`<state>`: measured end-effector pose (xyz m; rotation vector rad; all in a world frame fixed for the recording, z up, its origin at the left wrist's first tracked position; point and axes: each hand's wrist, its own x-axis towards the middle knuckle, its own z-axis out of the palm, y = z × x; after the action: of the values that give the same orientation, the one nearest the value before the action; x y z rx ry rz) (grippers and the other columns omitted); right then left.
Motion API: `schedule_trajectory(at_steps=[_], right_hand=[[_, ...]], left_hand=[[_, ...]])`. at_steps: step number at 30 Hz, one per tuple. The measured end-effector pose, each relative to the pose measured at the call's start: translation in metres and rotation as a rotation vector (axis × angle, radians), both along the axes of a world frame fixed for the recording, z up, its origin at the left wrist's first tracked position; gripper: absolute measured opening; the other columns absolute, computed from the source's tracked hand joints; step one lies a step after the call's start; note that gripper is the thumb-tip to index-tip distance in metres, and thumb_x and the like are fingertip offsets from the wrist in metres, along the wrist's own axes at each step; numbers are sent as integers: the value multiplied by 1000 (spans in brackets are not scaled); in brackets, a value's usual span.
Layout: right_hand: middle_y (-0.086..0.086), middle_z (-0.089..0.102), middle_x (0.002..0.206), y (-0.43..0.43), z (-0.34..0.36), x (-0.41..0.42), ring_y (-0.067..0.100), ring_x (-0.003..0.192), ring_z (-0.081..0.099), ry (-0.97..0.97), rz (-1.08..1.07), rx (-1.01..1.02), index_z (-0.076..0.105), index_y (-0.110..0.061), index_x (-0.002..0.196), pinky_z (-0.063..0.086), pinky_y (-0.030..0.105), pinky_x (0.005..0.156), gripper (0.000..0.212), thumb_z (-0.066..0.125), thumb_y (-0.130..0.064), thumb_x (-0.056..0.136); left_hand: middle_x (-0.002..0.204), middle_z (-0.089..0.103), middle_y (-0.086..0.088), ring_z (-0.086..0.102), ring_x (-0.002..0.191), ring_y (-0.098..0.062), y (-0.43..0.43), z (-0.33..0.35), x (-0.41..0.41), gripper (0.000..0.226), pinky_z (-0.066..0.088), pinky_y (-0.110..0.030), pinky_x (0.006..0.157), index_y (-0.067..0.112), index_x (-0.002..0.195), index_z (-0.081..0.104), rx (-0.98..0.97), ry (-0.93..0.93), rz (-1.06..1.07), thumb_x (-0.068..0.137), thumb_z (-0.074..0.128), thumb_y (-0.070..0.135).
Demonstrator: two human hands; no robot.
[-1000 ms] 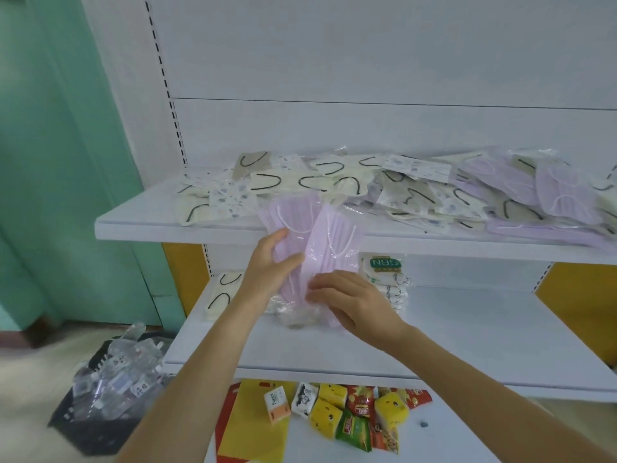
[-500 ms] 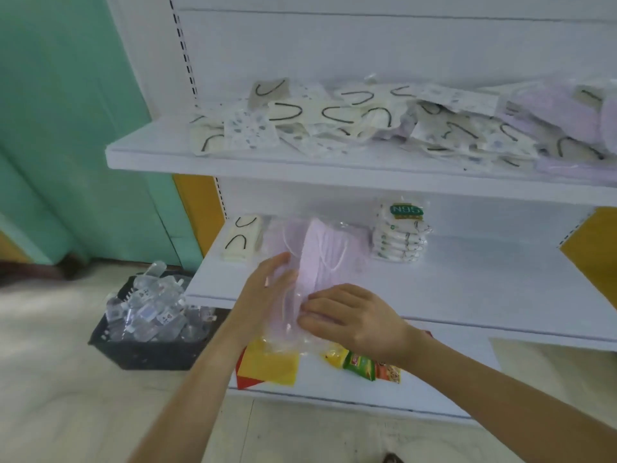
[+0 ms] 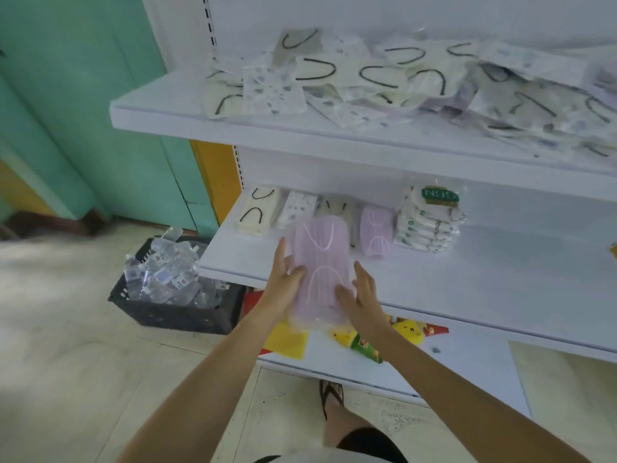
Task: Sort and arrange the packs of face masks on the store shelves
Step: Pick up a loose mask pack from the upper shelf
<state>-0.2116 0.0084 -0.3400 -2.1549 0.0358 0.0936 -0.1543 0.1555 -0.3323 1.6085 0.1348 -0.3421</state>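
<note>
Held item: lilac mask pack (image 3: 322,262), clear wrapper, white ear loops showing, long axis running away from the person. Its far end is over the front of the middle shelf (image 3: 500,279); its near end overhangs the shelf edge.
Left hand (image 3: 283,289): grasps the pack's left edge, thumb on the front face, fingers straight along the side.
Right hand (image 3: 362,295): grasps the right edge the same way, thumb on the face, fingers extended.
Middle shelf, back row, left to right: cream pack with black loops (image 3: 258,212), patterned pack (image 3: 298,205), a second cream pack partly hidden behind the held one, lilac pack lying flat (image 3: 377,232), N95 stack (image 3: 430,222).
Upper shelf (image 3: 233,128): unsorted heap of mask packs (image 3: 384,78), overlapping.
Lower shelf (image 3: 467,362): snack packets (image 3: 364,345), yellow and green.
Shelving: white boards, white back panel, slotted upright (image 3: 210,21) at the left.
Room: teal wall (image 3: 83,111) to the left, pale tiled floor (image 3: 66,362).
Floor item: black crate (image 3: 177,312) of clear containers, just beside the shelving's left end.
</note>
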Motion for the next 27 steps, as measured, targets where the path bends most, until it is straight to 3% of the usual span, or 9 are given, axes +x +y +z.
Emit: schedule_trajectory(at_steps=[1, 3, 5, 8, 10, 12, 19, 23, 27], right_hand=[[0, 37, 138, -2, 0, 7, 11, 110, 50, 88, -41, 130, 15, -17, 148, 42, 16, 90, 54, 39, -14, 100], [-6, 53, 101, -8, -7, 23, 3, 78, 52, 136, -119, 248, 24, -17, 142, 42, 5, 63, 48, 33, 0, 98], [-5, 53, 91, -21, -12, 41, 8, 72, 50, 159, -226, 380, 28, -18, 141, 40, 5, 53, 50, 32, 3, 96], [-4, 46, 116, -50, -31, 68, 14, 90, 50, 264, -337, 409, 22, -19, 147, 42, 12, 64, 56, 36, -1, 96], [1, 47, 113, -68, -48, 83, 17, 84, 54, 364, -349, 476, 19, -23, 148, 47, 26, 71, 63, 42, -1, 94], [8, 47, 107, -80, -65, 99, 17, 77, 55, 401, -359, 521, 23, -25, 147, 49, 29, 66, 66, 45, 4, 92], [5, 45, 123, -127, -103, 174, 15, 80, 53, 178, -616, 449, 44, -14, 137, 44, 8, 48, 55, 51, 9, 87], [9, 47, 137, -149, -132, 198, 26, 103, 55, 264, -693, 272, 47, -11, 134, 41, 24, 70, 50, 38, 7, 89], [15, 60, 125, -161, -144, 214, 31, 109, 57, 185, -734, 157, 61, -4, 118, 44, 31, 86, 38, 43, 7, 86]], left_hand=[[133, 47, 3, 52, 113, -16, -10, 0, 6, 66, 43, -33, 95, 30, 149, 12, -16, 23, -1, 95, 42, 7], [121, 56, 2, 58, 98, -10, -32, -1, 20, 52, 48, -23, 79, 25, 139, 32, -23, 18, -59, 93, 40, 3], [108, 60, 4, 60, 91, -7, -49, -1, 38, 45, 50, -17, 68, 22, 129, 40, -17, 25, -145, 91, 39, -2], [127, 50, 3, 53, 114, -17, -67, -15, 71, 58, 51, -26, 79, 26, 140, 29, 108, 72, -304, 91, 45, 1], [145, 38, 0, 42, 129, -21, -80, -28, 95, 63, 45, -39, 100, 23, 147, 23, 201, 49, -337, 91, 47, 5], [154, 24, 1, 29, 139, -21, -96, -37, 117, 64, 30, -37, 112, 19, 150, 16, 268, 36, -331, 94, 46, 10], [155, 23, -4, 35, 136, -28, -163, -81, 186, 67, 35, -42, 108, 19, 152, 8, 318, 17, -349, 96, 44, 23], [136, 50, -13, 55, 109, -23, -188, -112, 201, 42, 46, -32, 87, 9, 135, 43, 375, 27, -420, 93, 42, 5], [155, 22, -10, 30, 138, -24, -196, -122, 213, 58, 33, -22, 96, 8, 149, 20, 445, 33, -457, 95, 41, 8]])
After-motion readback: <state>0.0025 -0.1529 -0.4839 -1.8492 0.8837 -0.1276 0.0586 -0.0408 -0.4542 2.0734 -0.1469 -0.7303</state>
